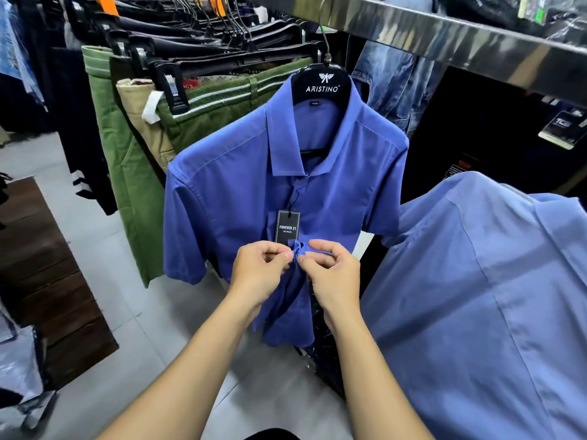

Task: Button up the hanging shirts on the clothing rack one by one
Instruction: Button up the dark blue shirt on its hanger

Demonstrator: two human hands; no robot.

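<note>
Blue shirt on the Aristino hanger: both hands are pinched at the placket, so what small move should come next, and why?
Probably push the button through its hole: the left hand and right hand pinch the bunched placket of the blue shirt just under the hang tag, and the front below hangs open.

Bright, even overhead shop light. Glare streaks the metal rail (pixel 444 30); soft shadows sit under the shirt (pixel 241 192). Centre is sharp. Wide-angle bending curves the edges, where the near shirt (pixel 492 296) blurs slightly.
</note>
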